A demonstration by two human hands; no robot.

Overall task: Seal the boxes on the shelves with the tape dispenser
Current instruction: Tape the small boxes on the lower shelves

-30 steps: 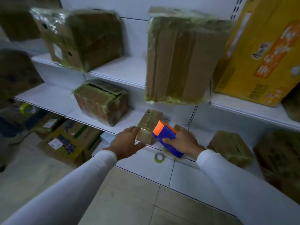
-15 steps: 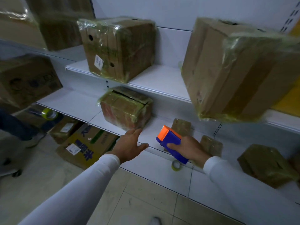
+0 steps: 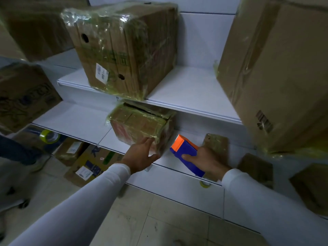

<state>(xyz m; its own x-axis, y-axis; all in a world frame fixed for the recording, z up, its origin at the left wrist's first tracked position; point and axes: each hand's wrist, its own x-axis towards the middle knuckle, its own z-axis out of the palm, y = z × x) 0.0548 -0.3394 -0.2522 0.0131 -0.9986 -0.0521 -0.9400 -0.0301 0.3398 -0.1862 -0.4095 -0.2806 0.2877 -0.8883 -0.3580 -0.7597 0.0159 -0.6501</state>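
On the lower shelf [image 3: 79, 119], one small box [image 3: 140, 128] is touched by the flat-fingered left hand [image 3: 140, 157] (two big boxes above); one tape dispenser [image 3: 186, 155] is gripped by the right hand [image 3: 207, 160].

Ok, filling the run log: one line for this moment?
left hand: touching small box | right hand: grips dispenser | sealing: not begun

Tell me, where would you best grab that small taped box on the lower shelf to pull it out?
Grip the small taped box by its near lower corner, coming from the front left, where the left hand already touches it. That corner juts toward the shelf edge; the right hand holds the tape dispenser.
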